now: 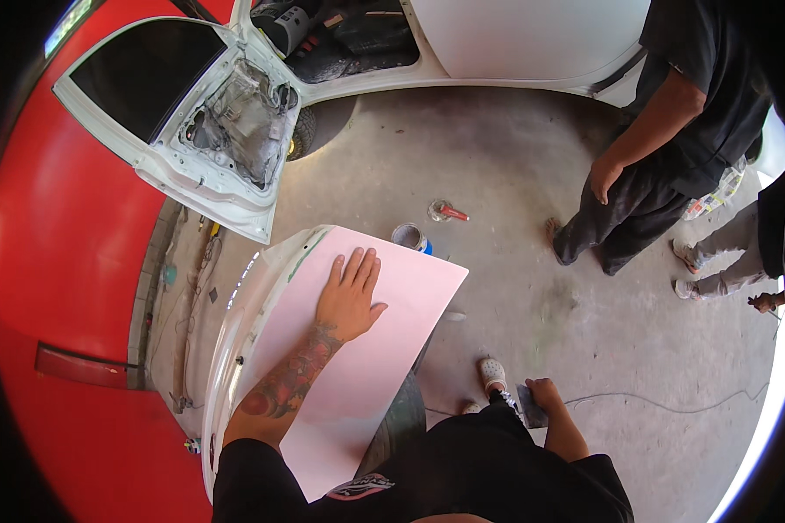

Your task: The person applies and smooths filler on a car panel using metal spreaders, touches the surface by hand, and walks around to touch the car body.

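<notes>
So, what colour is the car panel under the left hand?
The car panel: mostly pale pink, head view.

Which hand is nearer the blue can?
Left. The left hand rests on the pink panel, to the can's near left; the right hand is farther off, by the person's right side.

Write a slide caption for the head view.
Left hand flat on a pink panel, right hand holding a flat gray piece, near a white vehicle with an open door.
</notes>
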Demonstrator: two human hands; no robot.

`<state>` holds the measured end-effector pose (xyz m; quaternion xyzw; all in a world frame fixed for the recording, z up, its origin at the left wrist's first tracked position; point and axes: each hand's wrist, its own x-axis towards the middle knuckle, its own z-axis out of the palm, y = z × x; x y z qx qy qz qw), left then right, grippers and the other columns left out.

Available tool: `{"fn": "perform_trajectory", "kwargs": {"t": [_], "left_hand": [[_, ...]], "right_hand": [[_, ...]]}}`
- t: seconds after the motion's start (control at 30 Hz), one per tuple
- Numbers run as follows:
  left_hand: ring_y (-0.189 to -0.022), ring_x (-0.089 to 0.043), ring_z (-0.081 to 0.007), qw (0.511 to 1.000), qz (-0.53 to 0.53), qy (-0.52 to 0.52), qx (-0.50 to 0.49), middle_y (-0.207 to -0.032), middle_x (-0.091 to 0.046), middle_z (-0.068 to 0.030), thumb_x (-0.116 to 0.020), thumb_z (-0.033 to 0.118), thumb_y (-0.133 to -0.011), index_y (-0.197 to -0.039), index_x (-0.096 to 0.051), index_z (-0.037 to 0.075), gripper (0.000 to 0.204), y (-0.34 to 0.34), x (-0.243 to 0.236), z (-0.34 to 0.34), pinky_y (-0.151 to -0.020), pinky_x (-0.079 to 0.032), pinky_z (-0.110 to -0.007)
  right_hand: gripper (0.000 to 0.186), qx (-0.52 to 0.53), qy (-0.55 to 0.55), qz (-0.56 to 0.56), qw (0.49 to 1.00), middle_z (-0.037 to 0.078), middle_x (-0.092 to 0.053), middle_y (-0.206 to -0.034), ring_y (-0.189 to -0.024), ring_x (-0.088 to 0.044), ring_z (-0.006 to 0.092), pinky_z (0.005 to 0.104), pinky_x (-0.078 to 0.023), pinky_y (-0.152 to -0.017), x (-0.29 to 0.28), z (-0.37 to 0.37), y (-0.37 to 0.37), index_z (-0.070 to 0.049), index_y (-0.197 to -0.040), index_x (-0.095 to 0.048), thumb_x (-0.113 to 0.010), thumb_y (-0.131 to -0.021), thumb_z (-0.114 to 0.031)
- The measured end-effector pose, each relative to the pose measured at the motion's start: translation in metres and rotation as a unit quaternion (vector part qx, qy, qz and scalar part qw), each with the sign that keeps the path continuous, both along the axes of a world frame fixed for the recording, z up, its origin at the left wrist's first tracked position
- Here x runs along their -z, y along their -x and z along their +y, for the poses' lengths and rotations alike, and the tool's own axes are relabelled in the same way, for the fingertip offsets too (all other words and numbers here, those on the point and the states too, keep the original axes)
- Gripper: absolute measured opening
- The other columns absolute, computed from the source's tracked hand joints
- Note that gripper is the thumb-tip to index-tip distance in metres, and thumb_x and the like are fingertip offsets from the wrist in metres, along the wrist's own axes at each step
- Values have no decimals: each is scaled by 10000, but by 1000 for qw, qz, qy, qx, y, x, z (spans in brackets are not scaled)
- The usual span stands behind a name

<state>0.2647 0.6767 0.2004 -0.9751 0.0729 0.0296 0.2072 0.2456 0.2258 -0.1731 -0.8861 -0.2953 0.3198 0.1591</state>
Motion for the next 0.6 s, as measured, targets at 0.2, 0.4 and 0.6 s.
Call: {"fn": "perform_trajectory", "kwargs": {"t": [0.2,0.4,0.6], "left_hand": [[-1394,-253,-310,1000,-4,8,-12,-1492,-311,-162,-588,474,-840,-1396,-370,-11,769,29,-7,-4,-1130,-185,-493],[-1389,-258,-320,1000,6,9,-26,-1487,-319,-168,-596,467,-838,-1390,-378,-12,762,52,-11,-6,-1128,-183,-497],[-1389,-257,-325,999,11,6,-30,-1488,-316,-168,-595,465,-841,-1388,-381,-11,756,78,-16,-7,-1127,-183,-501]], "right_hand": [[254,31,-8,22,999,180,-662,-951,-913,-633,387,486,-505,-795,-1,9,-9,-103,-1005,-623,-453,-897,-257],[231,-37,47,24,998,180,-664,-961,-922,-638,379,489,-505,-791,7,-4,3,-118,-1022,-599,-451,-893,-240],[197,-59,66,24,996,176,-668,-925,-899,-645,376,480,-510,-768,10,-14,16,-106,-984,-587,-452,-882,-207]]}}
